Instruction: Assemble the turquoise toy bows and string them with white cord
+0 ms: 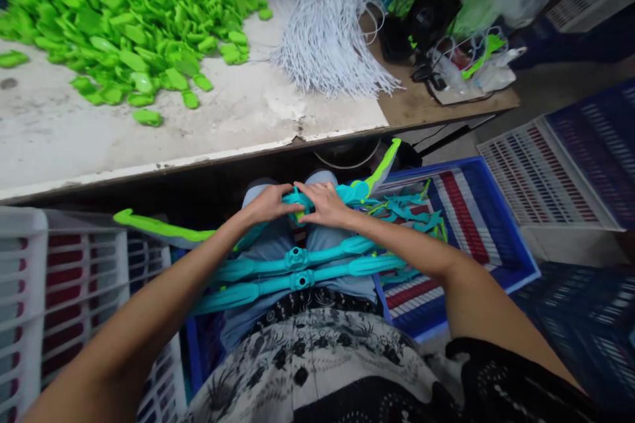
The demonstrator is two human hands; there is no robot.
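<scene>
While a white-topped worktable (258, 125) fills the view ahead of me, one blue crate (461, 218) rests at my right, turquoise and lime parts lying in it, and a white slatted crate (34, 244) stands at my left. A heap of lime-green plastic pieces (129, 33) covers the table's left side; just beside it lies a bundle of white cords (335, 33). Over my lap, I hold a bow-shaped turquoise frame (352, 193), its lime tips spread to either side. My left hand (270, 203) and right hand (325, 203) meet at its middle, thumbs and fingers pinching the hub from both sides, a small lime bit (300, 215) showing between them. Judging by what shows, this frame is partly done: two tips appear fitted, but I can make out no cord on it. Plenty seems left, with the heap and bundle lying loose. By count: one frame held, two turquoise bars (296, 256) across my lap, each with one dark round hole at its middle, one heap and one bundle; the loose pieces, the cords and the crate's parts are too tangled to number.
</scene>
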